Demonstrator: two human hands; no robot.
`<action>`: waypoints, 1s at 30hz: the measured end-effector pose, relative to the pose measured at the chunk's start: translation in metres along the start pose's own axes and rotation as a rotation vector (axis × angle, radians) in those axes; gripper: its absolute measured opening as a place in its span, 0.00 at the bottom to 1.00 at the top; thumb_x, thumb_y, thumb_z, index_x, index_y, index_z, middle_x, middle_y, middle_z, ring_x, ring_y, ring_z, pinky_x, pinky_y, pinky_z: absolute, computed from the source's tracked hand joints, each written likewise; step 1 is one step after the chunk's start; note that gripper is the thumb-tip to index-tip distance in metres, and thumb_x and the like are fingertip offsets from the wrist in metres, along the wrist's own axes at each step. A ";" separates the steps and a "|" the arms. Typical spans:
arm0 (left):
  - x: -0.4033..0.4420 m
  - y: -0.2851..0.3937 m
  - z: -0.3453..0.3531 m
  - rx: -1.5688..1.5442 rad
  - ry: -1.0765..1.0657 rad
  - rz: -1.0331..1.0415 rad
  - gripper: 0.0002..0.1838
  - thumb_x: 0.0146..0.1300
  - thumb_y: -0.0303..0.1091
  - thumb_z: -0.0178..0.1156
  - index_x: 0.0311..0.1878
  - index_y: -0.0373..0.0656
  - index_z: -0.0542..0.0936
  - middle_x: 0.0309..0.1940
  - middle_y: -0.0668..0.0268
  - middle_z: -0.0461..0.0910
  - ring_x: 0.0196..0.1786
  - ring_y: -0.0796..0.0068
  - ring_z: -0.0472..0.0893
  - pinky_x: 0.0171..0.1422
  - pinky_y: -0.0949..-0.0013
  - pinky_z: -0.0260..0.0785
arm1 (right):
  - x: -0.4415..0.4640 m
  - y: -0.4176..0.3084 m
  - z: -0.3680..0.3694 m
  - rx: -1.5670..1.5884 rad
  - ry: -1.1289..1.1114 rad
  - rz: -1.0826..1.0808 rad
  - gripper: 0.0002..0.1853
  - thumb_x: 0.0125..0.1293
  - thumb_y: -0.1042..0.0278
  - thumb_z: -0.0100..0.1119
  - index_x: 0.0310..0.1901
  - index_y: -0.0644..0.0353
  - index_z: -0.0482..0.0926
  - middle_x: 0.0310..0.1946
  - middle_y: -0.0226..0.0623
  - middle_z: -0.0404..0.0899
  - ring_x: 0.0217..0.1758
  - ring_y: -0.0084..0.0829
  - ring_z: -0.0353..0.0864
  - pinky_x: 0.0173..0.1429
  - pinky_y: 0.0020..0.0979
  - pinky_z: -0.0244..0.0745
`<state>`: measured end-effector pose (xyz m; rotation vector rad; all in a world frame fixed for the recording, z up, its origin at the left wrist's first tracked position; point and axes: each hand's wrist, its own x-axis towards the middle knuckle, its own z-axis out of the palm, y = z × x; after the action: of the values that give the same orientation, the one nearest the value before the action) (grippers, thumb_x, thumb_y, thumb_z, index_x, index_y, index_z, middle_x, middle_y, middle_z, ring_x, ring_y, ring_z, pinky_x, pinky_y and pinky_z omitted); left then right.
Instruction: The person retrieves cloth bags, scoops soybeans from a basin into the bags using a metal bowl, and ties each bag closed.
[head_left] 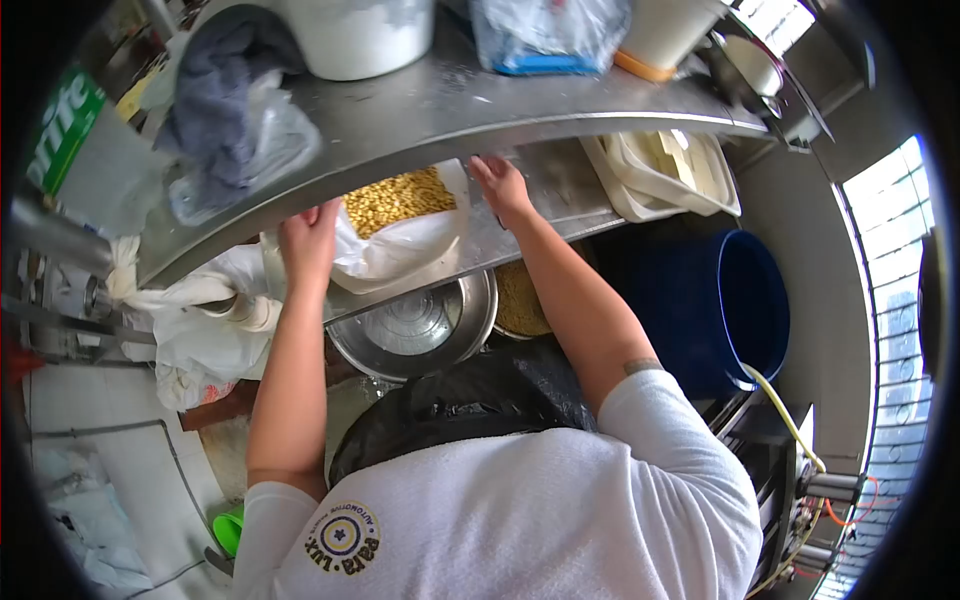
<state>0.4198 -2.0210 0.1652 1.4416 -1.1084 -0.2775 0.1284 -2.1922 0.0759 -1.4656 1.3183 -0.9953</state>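
Note:
A pale tray (449, 262) lined with white plastic (375, 252) sits on the metal shelf below the upper one. Yellow kernel-like pieces (398, 200) fill its far part. At the tray's left side, my left hand (308, 243) is closed, its fingers bent at the edge of the plastic; what is in them is hidden. My right hand (502, 188) is just beyond the tray's right edge, apart from it, with its fingers loosely bent and spread, holding nothing.
The steel upper shelf (430, 110) bears a white bucket (360, 35), a grey cloth (215, 110) and bags. White trays (665, 170) stand to the right. Below are a metal basin (405, 325), a container of brownish grains (520, 298) and a blue barrel (735, 310).

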 end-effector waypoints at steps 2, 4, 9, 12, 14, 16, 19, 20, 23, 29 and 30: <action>0.005 0.003 0.004 0.056 0.017 0.061 0.18 0.70 0.41 0.66 0.34 0.34 0.76 0.24 0.63 0.73 0.29 0.72 0.73 0.37 0.61 0.67 | 0.037 -0.016 0.029 0.049 -0.097 -0.201 0.32 0.70 0.54 0.68 0.69 0.65 0.73 0.64 0.49 0.80 0.65 0.43 0.78 0.71 0.37 0.69; 0.003 0.013 0.002 0.020 0.035 0.169 0.16 0.73 0.40 0.62 0.36 0.35 0.77 0.24 0.64 0.74 0.26 0.70 0.75 0.35 0.61 0.69 | 0.071 -0.007 0.052 0.110 -0.213 -0.175 0.30 0.70 0.59 0.68 0.68 0.67 0.73 0.63 0.46 0.79 0.63 0.42 0.78 0.72 0.38 0.69; -0.022 0.054 -0.037 -0.644 -0.108 -0.511 0.08 0.75 0.38 0.60 0.45 0.44 0.77 0.25 0.72 0.69 0.26 0.78 0.69 0.36 0.69 0.68 | 0.033 -0.076 0.033 0.751 -0.374 -0.121 0.20 0.70 0.71 0.64 0.61 0.65 0.77 0.53 0.40 0.82 0.55 0.35 0.80 0.63 0.39 0.76; -0.036 0.064 -0.052 -0.747 -0.114 -0.614 0.09 0.75 0.37 0.61 0.52 0.44 0.77 0.26 0.76 0.65 0.25 0.84 0.63 0.31 0.75 0.58 | -0.024 -0.124 0.009 0.106 -0.312 -0.317 0.17 0.68 0.72 0.63 0.57 0.65 0.79 0.49 0.39 0.83 0.51 0.30 0.80 0.57 0.36 0.77; -0.040 0.068 -0.064 -0.752 -0.106 -0.599 0.09 0.75 0.37 0.61 0.52 0.44 0.77 0.26 0.76 0.65 0.25 0.84 0.63 0.31 0.74 0.58 | -0.063 -0.149 0.004 -0.293 -0.253 -0.399 0.15 0.64 0.75 0.62 0.53 0.65 0.81 0.46 0.37 0.85 0.46 0.26 0.79 0.51 0.31 0.76; -0.039 0.054 -0.077 -0.788 -0.095 -0.567 0.09 0.74 0.34 0.62 0.53 0.44 0.77 0.27 0.76 0.66 0.25 0.85 0.63 0.31 0.74 0.58 | -0.108 -0.169 0.014 0.177 -0.306 -0.265 0.18 0.60 0.80 0.60 0.53 0.65 0.81 0.47 0.36 0.86 0.48 0.24 0.80 0.52 0.28 0.73; -0.027 0.052 -0.082 -0.718 -0.002 -0.561 0.07 0.75 0.35 0.62 0.49 0.44 0.78 0.30 0.76 0.68 0.27 0.87 0.63 0.31 0.75 0.56 | -0.119 -0.141 0.025 0.409 -0.283 -0.097 0.19 0.63 0.80 0.64 0.56 0.67 0.77 0.51 0.35 0.83 0.54 0.28 0.81 0.60 0.33 0.75; -0.023 0.051 -0.077 -0.652 -0.011 -0.515 0.08 0.77 0.37 0.61 0.47 0.43 0.79 0.33 0.74 0.71 0.29 0.85 0.67 0.33 0.73 0.61 | -0.117 -0.129 0.036 0.345 -0.264 -0.178 0.21 0.64 0.79 0.66 0.59 0.67 0.76 0.53 0.37 0.83 0.54 0.28 0.81 0.60 0.33 0.76; -0.007 0.050 -0.048 0.005 -0.360 -0.151 0.13 0.79 0.40 0.58 0.51 0.38 0.81 0.40 0.68 0.80 0.36 0.75 0.78 0.43 0.67 0.71 | -0.130 -0.156 0.067 -0.001 -0.418 -0.147 0.34 0.60 0.61 0.76 0.64 0.66 0.70 0.49 0.57 0.82 0.55 0.44 0.85 0.60 0.41 0.79; -0.010 0.129 -0.020 0.722 -0.385 0.372 0.22 0.79 0.46 0.54 0.57 0.35 0.81 0.46 0.48 0.83 0.53 0.61 0.85 0.58 0.59 0.74 | -0.095 -0.154 0.110 -0.102 -0.421 -0.610 0.20 0.64 0.64 0.62 0.56 0.64 0.81 0.49 0.61 0.84 0.49 0.56 0.86 0.52 0.48 0.81; -0.014 0.132 -0.029 0.727 -0.437 0.111 0.21 0.78 0.46 0.55 0.55 0.35 0.81 0.45 0.51 0.84 0.50 0.62 0.86 0.53 0.57 0.75 | -0.094 -0.161 0.102 -0.096 -0.419 -0.608 0.20 0.64 0.64 0.62 0.56 0.64 0.81 0.49 0.61 0.84 0.49 0.56 0.86 0.52 0.48 0.81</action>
<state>0.3737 -1.9662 0.2807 2.0006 -1.7551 -0.1092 0.2589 -2.0839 0.2035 -2.0776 0.6308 -0.9245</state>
